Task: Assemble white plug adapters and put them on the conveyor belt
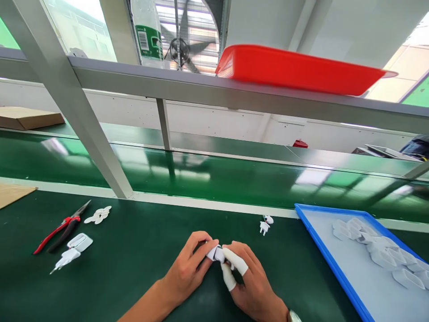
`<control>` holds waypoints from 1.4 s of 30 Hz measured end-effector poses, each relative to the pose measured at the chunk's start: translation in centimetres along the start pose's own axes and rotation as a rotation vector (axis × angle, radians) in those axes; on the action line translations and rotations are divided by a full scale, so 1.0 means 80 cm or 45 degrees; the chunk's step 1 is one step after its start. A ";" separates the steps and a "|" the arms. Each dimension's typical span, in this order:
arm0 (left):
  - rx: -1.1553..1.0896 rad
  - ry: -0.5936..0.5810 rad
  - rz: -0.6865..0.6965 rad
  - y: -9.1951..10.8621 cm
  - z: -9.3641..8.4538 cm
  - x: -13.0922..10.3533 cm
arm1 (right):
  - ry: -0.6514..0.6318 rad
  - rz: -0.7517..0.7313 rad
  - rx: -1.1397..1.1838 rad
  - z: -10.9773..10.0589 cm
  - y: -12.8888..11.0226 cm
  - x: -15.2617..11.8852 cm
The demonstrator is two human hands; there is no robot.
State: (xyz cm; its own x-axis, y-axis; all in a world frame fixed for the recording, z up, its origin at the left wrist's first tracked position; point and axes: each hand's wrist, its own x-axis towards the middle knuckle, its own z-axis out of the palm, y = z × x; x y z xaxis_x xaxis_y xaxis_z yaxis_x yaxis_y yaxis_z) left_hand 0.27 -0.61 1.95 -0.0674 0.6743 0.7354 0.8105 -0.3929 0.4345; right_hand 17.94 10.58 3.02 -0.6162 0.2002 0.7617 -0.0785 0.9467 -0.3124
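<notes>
Both hands met at the near edge of the green bench: the left hand (191,268) and the right hand (250,281) each pinched one end of a small white plug part (216,253), held just above the mat between them. Two of the right hand's fingers (236,261) wore white cots, and a watch (294,316) showed at that wrist. How the part's pieces sat together was hidden by the fingertips.

By the look of the grip, the step in hand was the fitting or pressing together of the part; the next move would seem to call for a firm, even squeeze with the pieces kept in line, since a skewed press could leave them unseated.

Another white plug (264,226) stood well apart beyond the hands. To the right lay a blue tray (321,241) with a heap of white shells (382,257). At the left lay red-handled pliers (62,229), a few loose white pieces (98,215), and two more white parts (74,249) near them. A red tray (295,69) rested on the rail overhead, beside a bottle (147,31). A green conveyor (214,176) ran behind the bench.
</notes>
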 end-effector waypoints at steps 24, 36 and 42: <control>0.063 0.041 0.069 0.009 0.004 -0.001 | -0.076 0.104 0.146 0.002 -0.007 0.001; 0.013 0.088 0.004 0.019 0.003 0.006 | 0.048 0.071 0.193 0.005 -0.004 0.000; 0.064 0.109 0.009 0.025 0.005 0.006 | 0.017 0.036 0.177 0.012 -0.006 -0.005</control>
State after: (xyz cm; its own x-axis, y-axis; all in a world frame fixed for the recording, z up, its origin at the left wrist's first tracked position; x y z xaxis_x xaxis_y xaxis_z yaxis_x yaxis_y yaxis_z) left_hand 2.09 -0.88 2.96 -0.1088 0.6148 0.7811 0.8392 -0.3644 0.4038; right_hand 17.49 9.83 2.32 -0.6091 0.2304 0.7589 -0.1698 0.8968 -0.4085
